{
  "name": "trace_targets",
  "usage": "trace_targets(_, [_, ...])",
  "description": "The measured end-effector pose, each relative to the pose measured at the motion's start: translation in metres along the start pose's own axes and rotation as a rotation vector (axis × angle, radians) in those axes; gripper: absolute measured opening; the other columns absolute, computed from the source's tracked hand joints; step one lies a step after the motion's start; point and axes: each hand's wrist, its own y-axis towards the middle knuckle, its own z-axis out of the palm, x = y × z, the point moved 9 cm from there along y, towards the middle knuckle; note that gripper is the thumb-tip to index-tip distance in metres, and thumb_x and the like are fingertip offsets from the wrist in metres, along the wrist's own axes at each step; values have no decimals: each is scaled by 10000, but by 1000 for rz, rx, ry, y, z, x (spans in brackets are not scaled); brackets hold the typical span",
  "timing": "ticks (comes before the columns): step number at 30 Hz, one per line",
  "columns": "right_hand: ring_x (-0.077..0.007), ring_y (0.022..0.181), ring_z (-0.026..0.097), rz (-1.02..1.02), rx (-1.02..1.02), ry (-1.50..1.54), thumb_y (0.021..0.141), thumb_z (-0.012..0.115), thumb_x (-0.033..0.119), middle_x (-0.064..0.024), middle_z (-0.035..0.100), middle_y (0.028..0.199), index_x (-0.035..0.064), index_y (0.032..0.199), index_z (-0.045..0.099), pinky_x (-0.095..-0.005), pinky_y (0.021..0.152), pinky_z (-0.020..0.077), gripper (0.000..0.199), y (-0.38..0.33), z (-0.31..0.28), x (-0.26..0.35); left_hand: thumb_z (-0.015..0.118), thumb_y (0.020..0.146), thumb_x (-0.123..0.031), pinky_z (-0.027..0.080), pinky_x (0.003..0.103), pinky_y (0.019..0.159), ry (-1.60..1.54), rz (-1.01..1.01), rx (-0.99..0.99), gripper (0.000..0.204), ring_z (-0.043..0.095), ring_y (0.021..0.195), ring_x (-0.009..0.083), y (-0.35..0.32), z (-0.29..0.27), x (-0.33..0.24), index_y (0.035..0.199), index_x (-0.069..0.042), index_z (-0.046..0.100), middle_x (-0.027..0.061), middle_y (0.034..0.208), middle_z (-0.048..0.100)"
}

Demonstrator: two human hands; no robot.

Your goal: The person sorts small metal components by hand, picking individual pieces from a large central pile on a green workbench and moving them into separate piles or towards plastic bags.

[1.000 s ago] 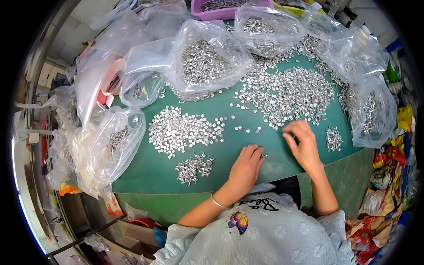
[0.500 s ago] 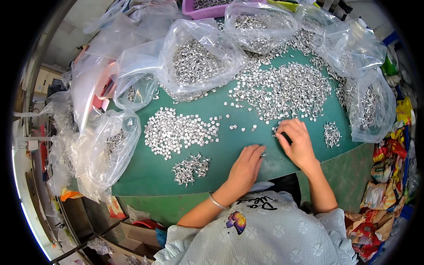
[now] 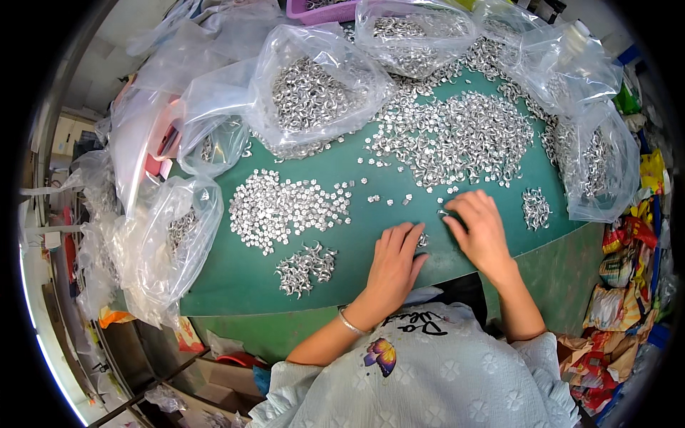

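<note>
My left hand [image 3: 392, 260] rests on the green tabletop, fingers stretched out and thumb apart. A few small silver metal pieces [image 3: 422, 241] lie against its index finger, partly hidden. My right hand [image 3: 481, 228] is curled above the table, thumb and index finger apart. One small silver piece [image 3: 442, 212] is right at those fingertips; no grip on it shows. Beyond the hands lies a wide heap of curved silver pieces [image 3: 457, 143]. Left of my left hand are a spread of small flower-shaped silver pieces [image 3: 285, 207] and a small pile of curved, claw-like ones [image 3: 307, 269].
Clear plastic bags of metal pieces [image 3: 310, 93] line the table's far side, with another bag [image 3: 596, 164] at the right. A small pile [image 3: 536, 209] lies right of my right hand. A purple basket [image 3: 325, 13] stands at the back. Colourful packets [image 3: 614, 307] are off the right edge.
My left hand has moved slightly up and left, its fingers straighter, uncovering small pieces beside it. The right thumb and index finger have parted a little. The whole view has shifted slightly.
</note>
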Motion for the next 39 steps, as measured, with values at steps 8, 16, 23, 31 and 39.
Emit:
trace_targets(8, [-291,871,549,-64,169,191,790,694,40,-89,568,879,32,904,642,-394,755,439,125,-19,22,27,730,786,-9,471,414,877,14,-61,-5,521,559,1008,341,-11,-10,14,1271,-10,541,164,1113,557])
trace_targets(16, [-276,933,524,-170,145,119,778,743,133,-83,553,1023,52,1007,623,-375,769,432,271,-17,40,47,590,855,113,511,315,735,-182,-182,-132,406,599,862,231,-18,-22,25,1239,-13,551,134,1018,586])
trace_targets(23, [-306,932,511,39,-137,-130,782,694,69,-101,552,1010,49,939,577,-417,768,406,196,-24,12,-4,600,855,101,496,315,736,-144,-203,-189,337,605,865,234,-22,-37,28,1174,-6,585,136,1004,596])
trace_targets(31, [-327,931,513,311,-294,-450,779,655,8,-133,557,996,40,927,552,-432,795,393,183,-48,-36,-79,615,864,53,491,372,830,-100,-176,-155,286,590,953,303,-24,-33,29,1147,11,599,155,1068,584])
trace_targets(39, [-371,1165,478,136,-160,-135,810,730,189,-165,541,1257,27,1229,560,-470,985,385,481,3,-18,-44,656,835,16,386,471,1046,149,31,-138,359,487,1237,375,-5,-21,13,1188,-6,592,171,1316,529])
